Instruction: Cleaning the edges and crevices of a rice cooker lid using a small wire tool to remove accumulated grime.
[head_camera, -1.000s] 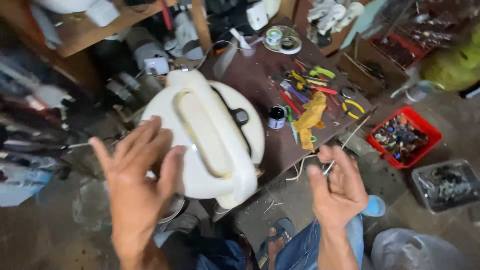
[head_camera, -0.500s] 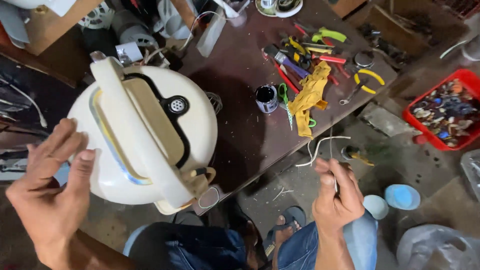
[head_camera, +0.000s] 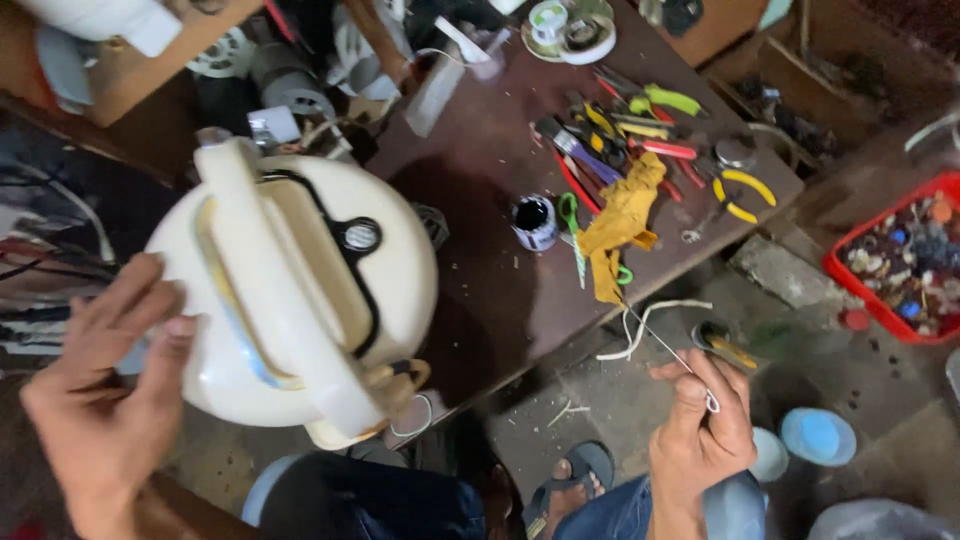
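Right hand (head_camera: 700, 440) grip pinched shut on thin wire (head_camera: 655, 335), left hand (head_camera: 100, 400) grip open beside cream appliance (head_camera: 300, 300)

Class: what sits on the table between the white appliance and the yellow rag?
In the head view, a small dark-filled jar stands between the white appliance and the yellow rag.

Cream round cooker (head_camera: 300, 300) with handle, lying on dark table edge, thin white wire (head_camera: 655, 335) dangling.
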